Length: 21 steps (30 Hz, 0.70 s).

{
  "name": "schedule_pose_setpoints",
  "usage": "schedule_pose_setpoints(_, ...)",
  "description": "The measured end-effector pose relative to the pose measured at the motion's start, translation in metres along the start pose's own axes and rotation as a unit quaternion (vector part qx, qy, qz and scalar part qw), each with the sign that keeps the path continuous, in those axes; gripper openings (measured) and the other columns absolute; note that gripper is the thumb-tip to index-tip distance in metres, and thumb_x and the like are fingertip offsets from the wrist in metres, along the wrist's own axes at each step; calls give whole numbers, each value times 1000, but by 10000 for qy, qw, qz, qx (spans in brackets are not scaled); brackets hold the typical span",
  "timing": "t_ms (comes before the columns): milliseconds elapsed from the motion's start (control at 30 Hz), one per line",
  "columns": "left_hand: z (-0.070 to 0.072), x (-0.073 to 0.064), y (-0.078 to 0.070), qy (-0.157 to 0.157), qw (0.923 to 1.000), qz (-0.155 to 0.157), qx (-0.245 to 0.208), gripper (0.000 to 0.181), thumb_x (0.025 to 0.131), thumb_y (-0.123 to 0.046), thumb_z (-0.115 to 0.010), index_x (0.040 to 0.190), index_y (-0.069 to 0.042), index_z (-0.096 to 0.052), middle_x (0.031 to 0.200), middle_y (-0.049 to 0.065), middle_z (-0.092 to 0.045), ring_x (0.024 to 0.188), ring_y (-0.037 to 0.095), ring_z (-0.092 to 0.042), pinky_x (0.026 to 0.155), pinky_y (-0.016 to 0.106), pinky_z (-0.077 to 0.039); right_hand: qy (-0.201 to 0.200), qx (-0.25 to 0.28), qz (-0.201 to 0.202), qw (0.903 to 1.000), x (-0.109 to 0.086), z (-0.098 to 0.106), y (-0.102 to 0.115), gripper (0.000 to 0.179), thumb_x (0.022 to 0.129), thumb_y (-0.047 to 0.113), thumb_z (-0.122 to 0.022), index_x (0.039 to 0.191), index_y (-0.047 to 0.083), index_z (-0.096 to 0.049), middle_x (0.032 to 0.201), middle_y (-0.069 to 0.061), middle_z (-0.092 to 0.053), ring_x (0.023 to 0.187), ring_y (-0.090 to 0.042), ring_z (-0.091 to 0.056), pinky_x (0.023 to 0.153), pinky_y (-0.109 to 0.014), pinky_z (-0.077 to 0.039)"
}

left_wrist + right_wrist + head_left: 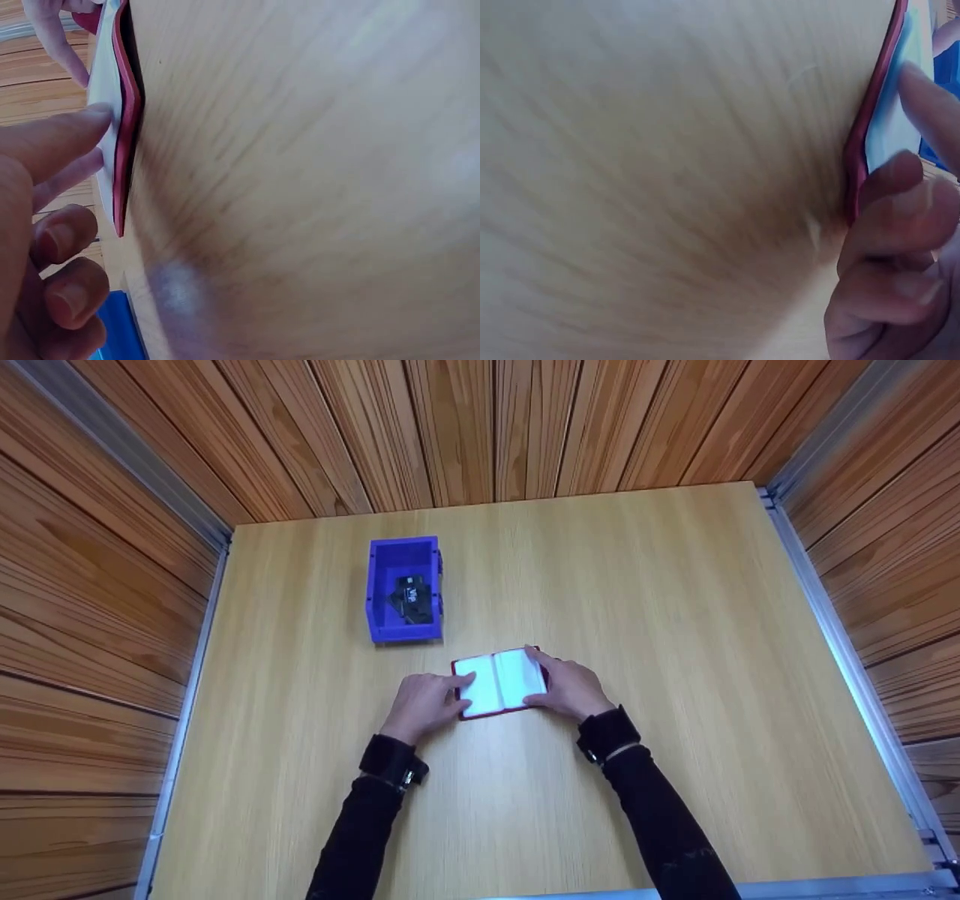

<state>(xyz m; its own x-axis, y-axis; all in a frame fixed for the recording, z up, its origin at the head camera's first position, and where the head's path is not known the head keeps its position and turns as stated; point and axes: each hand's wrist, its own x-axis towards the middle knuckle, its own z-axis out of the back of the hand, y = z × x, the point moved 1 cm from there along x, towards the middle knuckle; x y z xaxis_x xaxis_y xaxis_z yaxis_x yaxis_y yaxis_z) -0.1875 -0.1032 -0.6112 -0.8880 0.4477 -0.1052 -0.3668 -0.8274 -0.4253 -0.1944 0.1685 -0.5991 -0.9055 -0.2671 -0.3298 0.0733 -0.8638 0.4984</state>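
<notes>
A small red-covered booklet point(498, 684) with white, slightly glossy pages lies spread on the wooden table. My left hand point(426, 703) is at its left edge, with thumb and index finger pressing the left page. The left wrist view shows that hand's other fingers point(71, 296) bent, off the booklet. At the right edge, my right hand point(574, 688) grips the booklet, thumb on the right page. Its bent fingers point(896, 217) sit by the cover's edge in the right wrist view and partly hide it. The booklet's middle rises slightly at the spine.
Beyond the booklet to the left stands a blue-purple bin point(377, 585) holding several dark cards point(411, 598), one lettered "VIP". Wood-plank walls point(465, 431) and metal rails point(844, 675) border the table point(675, 607).
</notes>
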Motion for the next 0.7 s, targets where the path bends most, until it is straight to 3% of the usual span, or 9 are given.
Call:
schedule_pose_setpoints(233, 0, 2, -1, 196, 9996, 6, 191, 46, 98, -38, -71, 143, -31, -62, 59, -12, -31, 53, 9, -28, 57, 27, -24, -5, 44, -28, 10000, -4, -5, -3, 94, 82, 42, -88, 160, 19, -40, 137, -24, -64, 121, -40, -64, 101, -52, -50)
schedule_pose_setpoints(467, -1, 2, -2, 260, 9993, 122, 231, 47, 98, -40, -70, 144, -32, -60, 58, -11, -31, 53, 10, -29, 58, 28, -24, -270, -59, 311, 9991, -8, -9, -6, 85, 83, 43, -86, 156, 21, -48, 132, -22, -68, 113, -40, -68, 95, -52, -52)
schedule_pose_setpoints(633, -1, -3, -5, 365, 9986, 87, 382, 65, 90, -56, -74, 147, -30, -58, 60, -9, -27, 55, 11, -26, 58, 30, -24, -313, 70, 365, 9988, -10, -9, -6, 74, 85, 39, -85, 150, 22, -56, 125, -22, -71, 110, -38, -68, 94, -51, -52)
schedule_pose_setpoints(700, -2, -4, -6, 398, 9980, 73, 488, 74, 86, -62, -76, 149, -30, -56, 62, -8, -26, 57, 12, -25, 58, 31, -24, -415, 250, 402, 9980, -10, -10, -6, 65, 85, 35, -85, 145, 19, -63, 108, -16, -74, 97, -31, -69, 87, -45, -52)
